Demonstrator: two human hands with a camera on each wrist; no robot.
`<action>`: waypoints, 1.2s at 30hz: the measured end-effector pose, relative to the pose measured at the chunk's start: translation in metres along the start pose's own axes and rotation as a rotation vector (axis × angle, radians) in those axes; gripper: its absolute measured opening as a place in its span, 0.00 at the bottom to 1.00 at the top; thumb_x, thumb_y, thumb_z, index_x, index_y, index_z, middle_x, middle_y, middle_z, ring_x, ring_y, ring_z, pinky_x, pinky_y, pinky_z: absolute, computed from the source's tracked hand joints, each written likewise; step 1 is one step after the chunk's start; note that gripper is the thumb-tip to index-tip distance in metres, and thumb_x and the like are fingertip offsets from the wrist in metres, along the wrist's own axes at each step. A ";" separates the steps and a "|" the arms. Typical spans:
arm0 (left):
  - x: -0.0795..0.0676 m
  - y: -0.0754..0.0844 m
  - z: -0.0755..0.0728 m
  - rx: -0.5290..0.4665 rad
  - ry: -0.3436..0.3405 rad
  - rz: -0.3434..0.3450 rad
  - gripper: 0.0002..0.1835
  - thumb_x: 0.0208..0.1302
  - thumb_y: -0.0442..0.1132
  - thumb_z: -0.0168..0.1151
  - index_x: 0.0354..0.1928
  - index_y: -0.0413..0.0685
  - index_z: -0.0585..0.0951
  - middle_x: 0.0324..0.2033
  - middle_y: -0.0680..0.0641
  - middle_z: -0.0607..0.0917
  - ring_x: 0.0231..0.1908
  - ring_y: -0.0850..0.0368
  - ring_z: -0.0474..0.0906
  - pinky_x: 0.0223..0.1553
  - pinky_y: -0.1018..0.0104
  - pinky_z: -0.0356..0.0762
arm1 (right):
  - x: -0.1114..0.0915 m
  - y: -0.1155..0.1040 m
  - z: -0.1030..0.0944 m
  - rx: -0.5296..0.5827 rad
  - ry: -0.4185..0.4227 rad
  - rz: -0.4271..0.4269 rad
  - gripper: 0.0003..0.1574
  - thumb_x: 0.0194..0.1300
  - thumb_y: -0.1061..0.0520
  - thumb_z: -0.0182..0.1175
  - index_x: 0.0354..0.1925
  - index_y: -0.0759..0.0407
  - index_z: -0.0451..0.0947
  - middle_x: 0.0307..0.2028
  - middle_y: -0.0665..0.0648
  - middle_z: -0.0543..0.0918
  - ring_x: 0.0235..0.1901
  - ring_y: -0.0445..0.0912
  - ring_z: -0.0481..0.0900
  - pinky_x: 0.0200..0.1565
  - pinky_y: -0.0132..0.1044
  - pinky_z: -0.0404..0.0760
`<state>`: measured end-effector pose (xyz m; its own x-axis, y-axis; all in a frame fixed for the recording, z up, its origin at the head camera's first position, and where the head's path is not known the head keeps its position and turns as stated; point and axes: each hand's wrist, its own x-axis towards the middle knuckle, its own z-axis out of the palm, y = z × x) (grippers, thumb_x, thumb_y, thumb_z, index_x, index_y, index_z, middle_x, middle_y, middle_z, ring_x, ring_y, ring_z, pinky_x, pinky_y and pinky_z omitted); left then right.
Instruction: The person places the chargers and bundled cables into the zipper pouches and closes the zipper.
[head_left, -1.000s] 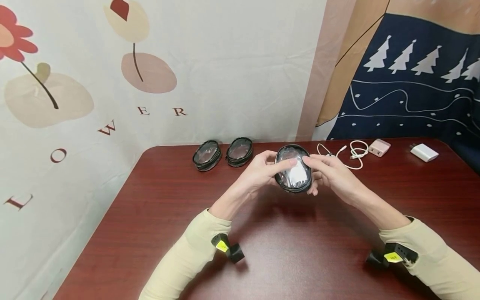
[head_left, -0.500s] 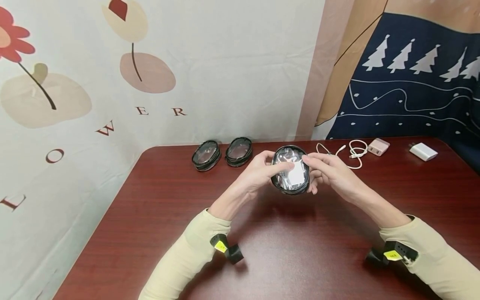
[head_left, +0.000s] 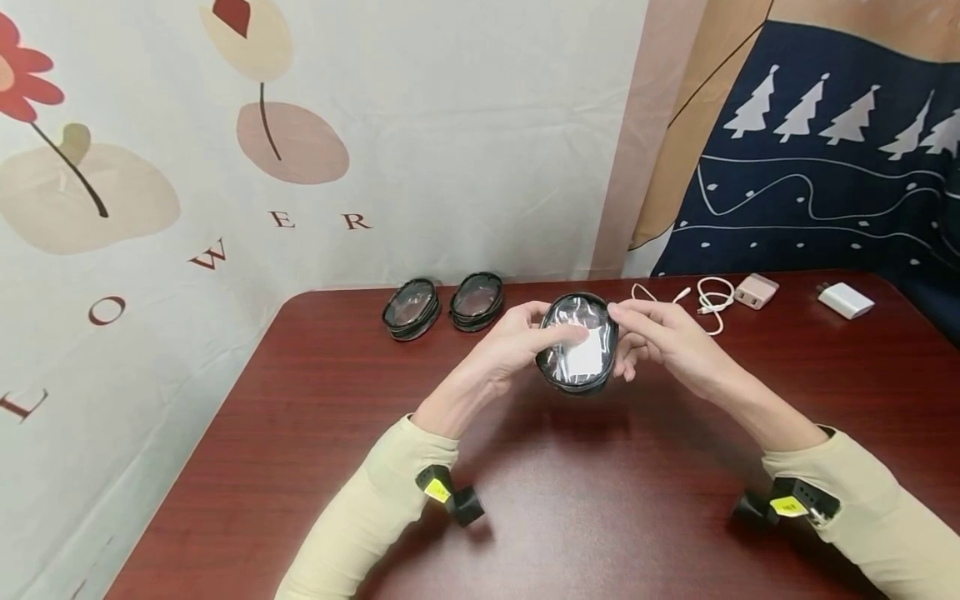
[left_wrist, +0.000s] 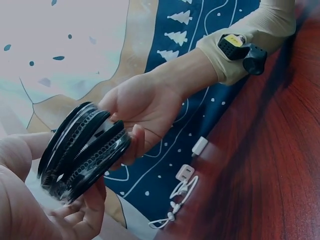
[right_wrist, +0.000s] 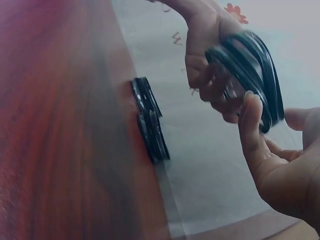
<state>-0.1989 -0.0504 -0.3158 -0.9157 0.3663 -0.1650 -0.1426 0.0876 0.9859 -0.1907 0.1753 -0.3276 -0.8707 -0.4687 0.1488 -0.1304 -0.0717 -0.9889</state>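
An oval zip pouch with black trim and a clear face is held up over the table between both hands. My left hand grips its left side, thumb laid across the clear face. At the upper right edge, my right hand pinches the rim between thumb and fingers. A bright white patch shows through the front. Seen edge-on in the left wrist view, the pouch has a gap along its zip side, with zip teeth showing. Its far side is hidden in the head view.
Two similar black-trimmed pouches stand at the table's back edge, left of the hands. Behind the right hand lie a white cable, a pink charger and a white charger. A printed cloth hangs behind the table.
The pouch has shifted a little left and down. My right thumb has gone from lying on its face to its right rim. The left hand keeps its grip.
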 end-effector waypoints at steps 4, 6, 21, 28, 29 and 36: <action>-0.001 0.002 -0.001 0.031 -0.087 -0.023 0.22 0.59 0.36 0.69 0.54 0.34 0.76 0.35 0.47 0.84 0.34 0.59 0.79 0.37 0.69 0.78 | 0.001 -0.004 -0.007 -0.021 0.038 -0.023 0.15 0.80 0.55 0.50 0.51 0.64 0.78 0.34 0.58 0.83 0.27 0.47 0.80 0.28 0.35 0.82; -0.001 0.003 -0.001 0.037 -0.139 -0.036 0.22 0.59 0.35 0.69 0.54 0.33 0.76 0.32 0.47 0.84 0.32 0.59 0.80 0.36 0.69 0.79 | 0.001 -0.006 -0.010 -0.041 0.042 -0.043 0.17 0.80 0.55 0.50 0.54 0.66 0.78 0.37 0.58 0.83 0.30 0.46 0.80 0.30 0.34 0.82; -0.006 0.004 0.001 0.064 -0.500 -0.106 0.21 0.62 0.32 0.64 0.56 0.28 0.77 0.31 0.48 0.87 0.33 0.59 0.83 0.41 0.67 0.82 | 0.001 -0.003 -0.017 -0.248 -0.210 -0.074 0.18 0.79 0.61 0.48 0.58 0.65 0.80 0.53 0.58 0.84 0.55 0.49 0.78 0.54 0.36 0.78; -0.007 0.004 0.002 0.122 -0.551 -0.114 0.16 0.61 0.33 0.66 0.50 0.32 0.80 0.29 0.49 0.87 0.32 0.60 0.83 0.40 0.68 0.81 | 0.002 -0.002 -0.017 -0.276 -0.408 -0.192 0.20 0.76 0.69 0.46 0.59 0.65 0.79 0.54 0.61 0.83 0.57 0.50 0.77 0.57 0.36 0.76; -0.008 0.004 0.002 0.126 -0.559 -0.116 0.16 0.60 0.33 0.66 0.49 0.33 0.81 0.29 0.49 0.87 0.32 0.60 0.83 0.39 0.68 0.81 | 0.002 -0.001 -0.017 -0.270 -0.429 -0.206 0.21 0.75 0.70 0.46 0.58 0.65 0.79 0.53 0.61 0.82 0.56 0.50 0.77 0.57 0.37 0.76; -0.009 0.003 0.002 0.156 -0.632 -0.157 0.12 0.61 0.32 0.66 0.45 0.35 0.82 0.26 0.50 0.86 0.30 0.62 0.82 0.36 0.71 0.80 | 0.001 -0.001 -0.015 -0.273 -0.530 -0.183 0.22 0.74 0.70 0.48 0.59 0.60 0.80 0.52 0.60 0.81 0.53 0.50 0.75 0.54 0.38 0.77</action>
<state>-0.1900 -0.0519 -0.3108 -0.4852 0.8064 -0.3382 -0.1569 0.3002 0.9409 -0.1980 0.1881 -0.3261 -0.4779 -0.8485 0.2274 -0.4330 0.0024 -0.9014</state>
